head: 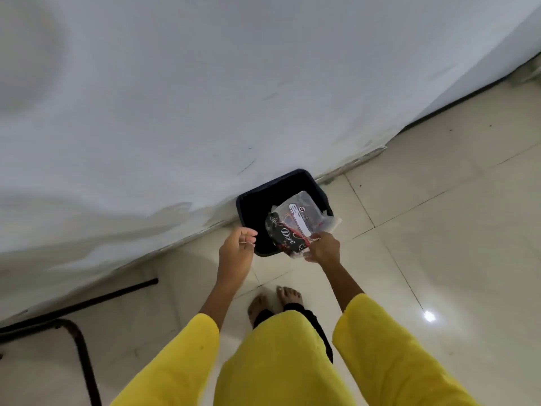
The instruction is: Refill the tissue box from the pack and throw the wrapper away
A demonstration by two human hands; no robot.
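Observation:
A clear plastic wrapper (295, 227) with black print and a white label hangs over the open black bin (254, 206), which stands on the floor against the white wall. My right hand (323, 247) pinches the wrapper's near edge, just above the bin's front right rim. My left hand (237, 244) hovers at the bin's front left rim, fingers loosely curled and holding nothing. The bin's inside is dark. No tissue box is in view.
Glossy cream floor tiles (439, 230) spread to the right. A white wall (205, 98) fills the upper view. Dark metal furniture legs (79, 341) stand at the lower left. My bare feet (275, 303) are just behind the bin.

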